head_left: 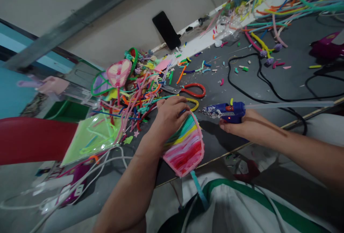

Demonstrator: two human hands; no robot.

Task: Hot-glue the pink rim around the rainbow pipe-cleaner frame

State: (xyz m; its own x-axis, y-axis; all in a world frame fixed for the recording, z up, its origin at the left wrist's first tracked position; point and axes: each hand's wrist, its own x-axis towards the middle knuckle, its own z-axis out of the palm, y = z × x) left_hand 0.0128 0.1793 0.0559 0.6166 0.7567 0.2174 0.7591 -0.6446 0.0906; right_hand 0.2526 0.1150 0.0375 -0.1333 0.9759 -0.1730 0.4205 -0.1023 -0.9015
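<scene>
A striped shape of pipe cleaners [185, 145] in green, yellow, pink and red, edged in pink, lies near the table's front edge with a teal stem hanging off it. My left hand [173, 114] rests over its upper left part, fingers bent and pressed together; what they pinch is hidden. In my right hand [239, 123] is a blue glue gun [228, 112], its nozzle pointing left towards the striped shape, apart from it. A small red light glows on the gun, and a clear glue stick sticks out of its back.
Red-handled scissors [193, 90] and a heap of pipe cleaners [137, 93] lie beyond my left hand. A black phone [166, 30] leans on the wall. Black cable [258, 71] loops at the right. A plastic packet [94, 136] lies at the left.
</scene>
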